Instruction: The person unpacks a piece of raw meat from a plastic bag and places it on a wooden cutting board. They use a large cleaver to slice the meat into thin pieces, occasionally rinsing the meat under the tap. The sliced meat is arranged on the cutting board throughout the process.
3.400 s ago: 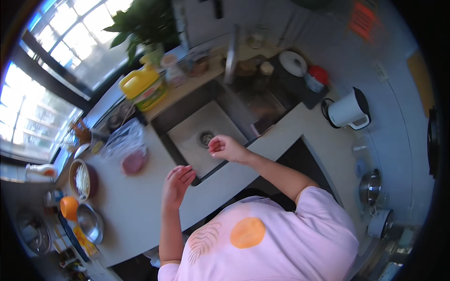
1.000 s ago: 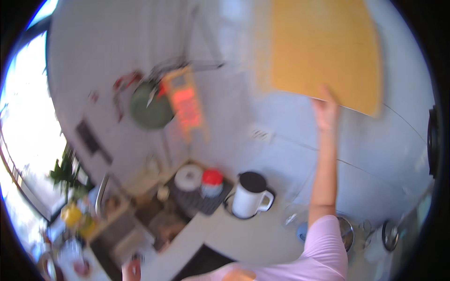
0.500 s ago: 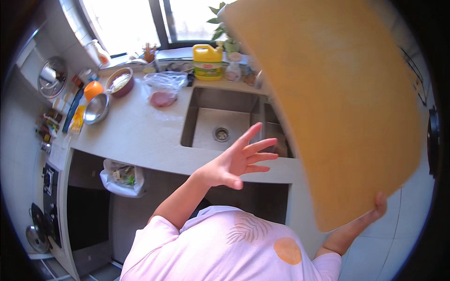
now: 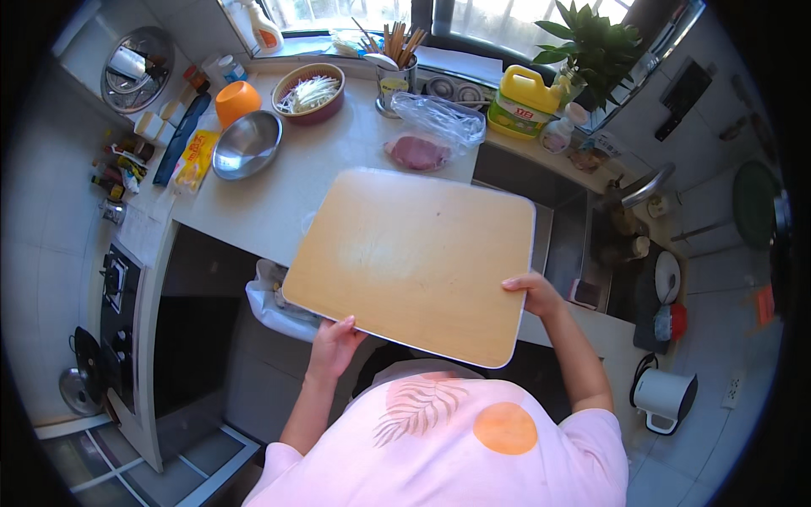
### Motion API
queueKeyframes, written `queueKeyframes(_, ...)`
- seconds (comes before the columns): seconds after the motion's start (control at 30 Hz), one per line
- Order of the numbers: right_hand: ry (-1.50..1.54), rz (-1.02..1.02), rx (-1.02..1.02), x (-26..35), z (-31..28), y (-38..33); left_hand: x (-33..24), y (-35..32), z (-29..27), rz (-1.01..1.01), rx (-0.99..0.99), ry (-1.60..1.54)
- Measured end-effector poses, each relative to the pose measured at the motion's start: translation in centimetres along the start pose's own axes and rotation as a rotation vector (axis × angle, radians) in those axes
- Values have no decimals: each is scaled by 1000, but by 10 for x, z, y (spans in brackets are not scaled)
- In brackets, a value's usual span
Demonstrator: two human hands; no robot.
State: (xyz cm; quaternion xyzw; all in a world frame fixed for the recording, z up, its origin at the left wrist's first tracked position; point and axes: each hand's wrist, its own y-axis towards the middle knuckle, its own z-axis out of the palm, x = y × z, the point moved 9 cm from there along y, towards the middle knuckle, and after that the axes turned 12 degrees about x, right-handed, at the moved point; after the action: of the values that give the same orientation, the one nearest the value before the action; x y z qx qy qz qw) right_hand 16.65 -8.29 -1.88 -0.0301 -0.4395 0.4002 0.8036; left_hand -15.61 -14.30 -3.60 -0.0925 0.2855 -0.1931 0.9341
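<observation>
A large tan cutting board (image 4: 414, 262) with rounded corners lies nearly flat in the air between my hands, over the counter's front edge and part of the sink. My left hand (image 4: 336, 345) grips its near edge toward the left, thumb on top. On the right side, my right hand (image 4: 534, 291) clasps the edge, with the thumb on the upper face and the other fingers hidden beneath. Just beyond the board's far edge, a piece of pink meat (image 4: 418, 153) rests on the counter beside a clear plastic bag (image 4: 443, 118).
Left on the counter are a metal bowl (image 4: 247, 145), an orange bowl (image 4: 237, 103) and a bowl of white enoki-like mushrooms (image 4: 309, 95). A yellow jug (image 4: 522, 101) stands behind the sink (image 4: 564, 228). A white bin bag (image 4: 279, 308) hangs below the counter; a kettle (image 4: 664, 397) stands right.
The board has come down from upright at the right to nearly flat in front of me. My left hand, spread and empty before, now holds its near edge. The view has turned right.
</observation>
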Motion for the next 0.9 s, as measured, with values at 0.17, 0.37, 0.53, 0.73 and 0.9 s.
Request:
queueKeyframes(0.17,41,30,57,-55,-16,64,2,0,-72,-10,-93,3)
queueKeyframes(0.37,-238,235,-185,-56,-27,90,-21,39,-121,-30,-49,91)
queueKeyframes(0.53,-785,358,-281,-57,-65,98,-28,63,-123,-239,-110,302)
queueKeyframes(0.73,-1131,302,-387,-15,-50,90,-8,66,-163,-673,-221,527)
queueKeyframes(0.9,-1334,-368,-603,130,-40,36,-39,66,-163,-688,-256,944)
